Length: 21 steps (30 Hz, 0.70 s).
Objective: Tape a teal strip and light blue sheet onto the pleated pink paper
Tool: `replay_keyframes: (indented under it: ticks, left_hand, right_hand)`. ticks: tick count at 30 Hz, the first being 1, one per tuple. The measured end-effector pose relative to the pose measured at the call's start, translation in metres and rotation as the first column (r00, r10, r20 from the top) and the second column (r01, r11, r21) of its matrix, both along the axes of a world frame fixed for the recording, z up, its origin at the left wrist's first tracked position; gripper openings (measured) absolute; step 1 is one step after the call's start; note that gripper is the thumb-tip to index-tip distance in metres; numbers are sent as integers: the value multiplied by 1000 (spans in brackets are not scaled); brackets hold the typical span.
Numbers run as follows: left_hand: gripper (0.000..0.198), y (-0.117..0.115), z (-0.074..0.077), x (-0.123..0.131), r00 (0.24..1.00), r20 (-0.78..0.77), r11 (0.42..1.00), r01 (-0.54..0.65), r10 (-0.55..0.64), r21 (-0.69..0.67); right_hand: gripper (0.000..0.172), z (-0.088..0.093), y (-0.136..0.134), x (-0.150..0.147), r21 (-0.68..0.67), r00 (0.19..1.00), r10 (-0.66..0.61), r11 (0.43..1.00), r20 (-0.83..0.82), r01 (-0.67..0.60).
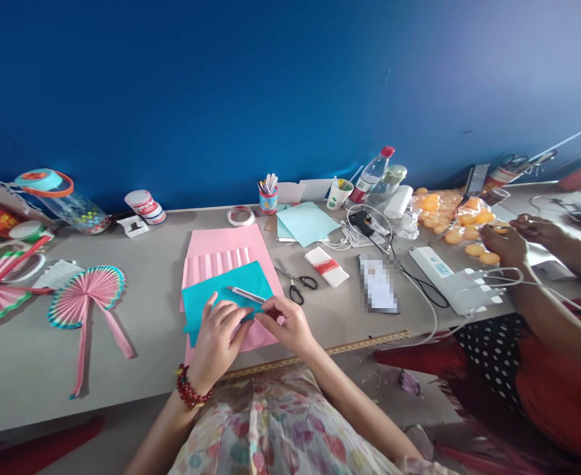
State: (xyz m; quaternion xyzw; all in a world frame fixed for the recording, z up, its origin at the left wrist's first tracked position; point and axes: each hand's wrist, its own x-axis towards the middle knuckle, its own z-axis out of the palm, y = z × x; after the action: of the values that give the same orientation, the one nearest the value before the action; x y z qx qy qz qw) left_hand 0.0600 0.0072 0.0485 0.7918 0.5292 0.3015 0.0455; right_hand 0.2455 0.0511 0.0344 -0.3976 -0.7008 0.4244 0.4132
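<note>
A turquoise sheet of paper [204, 298] lies on top of pink paper [221, 239], with a pleated pink strip [215, 264] showing behind it. My left hand [220, 330] rests over the sheet, its thumb and fingers closed on the sheet's near edge. At the near right corner, my right hand [289, 323] pinches the same paper between thumb and fingers; the exact grip is partly hidden. A white utility knife [247, 294] lies on the turquoise sheet just beyond my fingertips. Black-handled scissors [296, 285] lie slightly spread on the table to the right.
Pink folded paper fans [88, 293] lie left. Tape [240, 216], a pen cup [268, 199], light-blue paper [307, 223], a bottle [370, 177] and a phone [379, 284] surround the work. At right, a co-worker's hands [508, 244] are near orange balls [432, 202] and a power strip [436, 269].
</note>
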Motion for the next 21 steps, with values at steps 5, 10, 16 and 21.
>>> replay_keyframes:
  ticks: [5,10,16,21]
  left_hand:
    - [14,1,0,1,1000,15,999,9,-10,33]
    - [17,2,-4,0,998,58,997,28,-32,69]
    - [18,0,-1,-1,990,117,996,83,-78,-34]
    - [18,1,1,-1,979,169,989,132,-118,-73]
  right_hand:
    - [21,0,1,-1,-9,1000,-8,1000,11,8]
    - [25,2,0,-1,-30,1000,-15,999,-12,15]
    - [20,7,1,3,-17,995,84,996,-61,-85]
    - [11,11,2,4,19,987,141,990,-72,-140]
